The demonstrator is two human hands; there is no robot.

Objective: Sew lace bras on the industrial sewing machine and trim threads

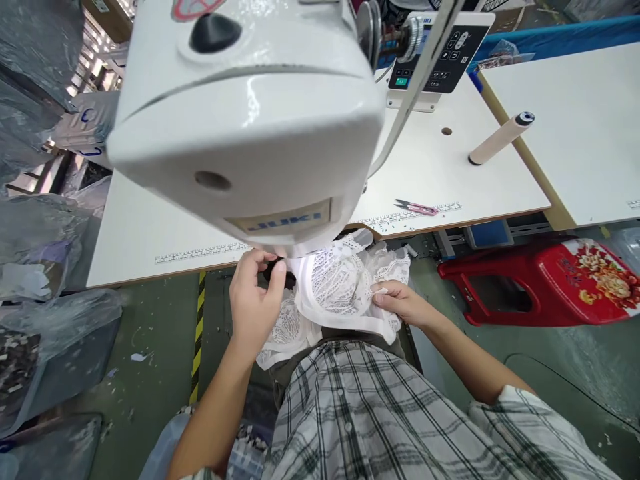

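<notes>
A white lace bra lies below the head of a white sewing machine, one cup facing up and its other parts hanging over the lap. My left hand is at the left of the machine head, thumb and fingers curled at the bra's edge; the fingertips are partly hidden there. On the right side of the cup, my right hand pinches the lace between thumb and fingers. The needle and presser foot are hidden behind the machine head.
On the white table lie pink-handled thread snips beside a printed ruler strip. A thread cone stands farther right, near a control panel. A red stool is at right; plastic-covered bins are at left.
</notes>
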